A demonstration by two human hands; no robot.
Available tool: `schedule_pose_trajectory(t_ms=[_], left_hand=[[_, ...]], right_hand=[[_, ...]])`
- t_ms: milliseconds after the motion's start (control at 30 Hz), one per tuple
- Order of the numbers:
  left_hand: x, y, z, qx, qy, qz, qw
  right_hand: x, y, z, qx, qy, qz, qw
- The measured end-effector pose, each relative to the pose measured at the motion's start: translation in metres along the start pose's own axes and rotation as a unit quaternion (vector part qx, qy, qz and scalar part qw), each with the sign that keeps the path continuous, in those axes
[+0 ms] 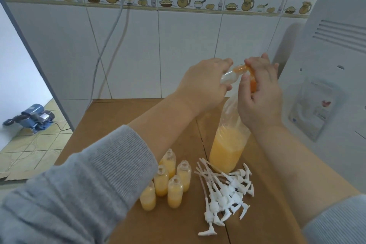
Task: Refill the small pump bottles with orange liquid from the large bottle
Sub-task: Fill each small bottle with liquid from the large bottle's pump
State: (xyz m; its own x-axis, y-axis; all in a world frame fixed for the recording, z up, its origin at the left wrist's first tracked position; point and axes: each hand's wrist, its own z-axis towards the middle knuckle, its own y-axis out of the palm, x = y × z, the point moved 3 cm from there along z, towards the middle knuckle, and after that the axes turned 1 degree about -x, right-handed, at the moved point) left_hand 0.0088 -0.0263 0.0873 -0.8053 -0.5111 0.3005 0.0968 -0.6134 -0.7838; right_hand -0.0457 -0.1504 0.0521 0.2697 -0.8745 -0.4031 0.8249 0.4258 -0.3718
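My left hand [206, 83] grips a small clear bottle [230, 75], held tilted on its side above the large bottle [227, 144], with orange liquid at its right end. My right hand [257, 93] grips the large bottle's orange top; that bottle stands on the brown table and is about half full of orange liquid. Several small filled bottles [168, 182] without pumps stand near the table's front. A pile of white pump heads [225, 190] lies to their right.
A white appliance [326, 77] stands close on the right. A tiled wall [138, 45] with hanging cables backs the brown table [111, 117]. On the floor at left sits a blue pump motor [33, 117].
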Motion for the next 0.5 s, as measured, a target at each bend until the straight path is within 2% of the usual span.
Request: schedule_pose_trajectory(t_ms=[267, 500], left_hand=[[0.000, -0.002, 0.004, -0.010, -0.022, 0.016, 1.000], [0.004, 0.000, 0.004, 0.000, -0.011, 0.003, 1.000]], right_hand=[[0.001, -0.001, 0.005, -0.033, -0.006, -0.015, 0.999], [0.008, -0.004, 0.004, 0.000, -0.032, -0.020, 0.999]])
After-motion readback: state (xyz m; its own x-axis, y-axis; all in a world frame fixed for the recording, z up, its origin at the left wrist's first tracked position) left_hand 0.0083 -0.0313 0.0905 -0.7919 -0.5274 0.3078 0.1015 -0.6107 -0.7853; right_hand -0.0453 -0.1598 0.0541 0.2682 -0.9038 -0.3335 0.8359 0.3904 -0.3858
